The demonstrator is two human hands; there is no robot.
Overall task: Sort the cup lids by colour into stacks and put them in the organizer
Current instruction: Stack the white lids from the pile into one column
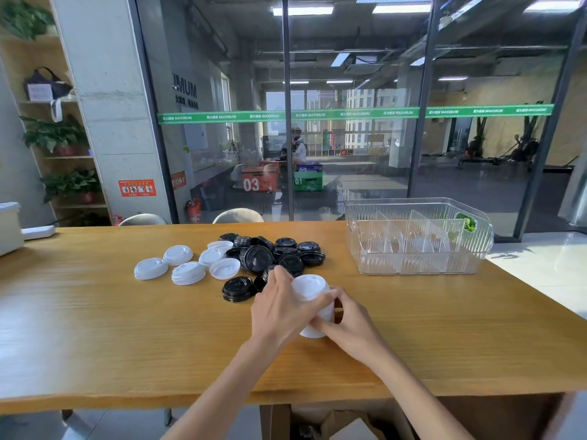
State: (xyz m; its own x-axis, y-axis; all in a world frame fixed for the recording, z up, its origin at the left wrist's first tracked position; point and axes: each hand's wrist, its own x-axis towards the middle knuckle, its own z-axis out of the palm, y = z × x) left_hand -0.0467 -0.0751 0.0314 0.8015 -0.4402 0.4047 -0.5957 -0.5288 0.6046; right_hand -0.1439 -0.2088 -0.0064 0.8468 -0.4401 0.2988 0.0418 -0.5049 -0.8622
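Risk: the white stack [313, 308] is sitting between two hands in the lower middle of the frame, leaning a little; if one hand is pressing harder than the other, I think the lids could be sliding apart and spilling on the table [95, 312].
Second risk: the black lids [273, 254] are lying just behind the hands, so a lid could be getting knocked when the stack is moved.
Left hand [279, 308]: its fingers are curling around the left side of the white stack and gripping it.
Right hand [347, 322]: its fingers are bending around the right side and holding the same stack.
Loose white lids [187, 263]: they are lying at middle left, not stacked yet.
Organizer [416, 265]: it is standing at the right, well apart from the stack; I am seeing no lids in it.
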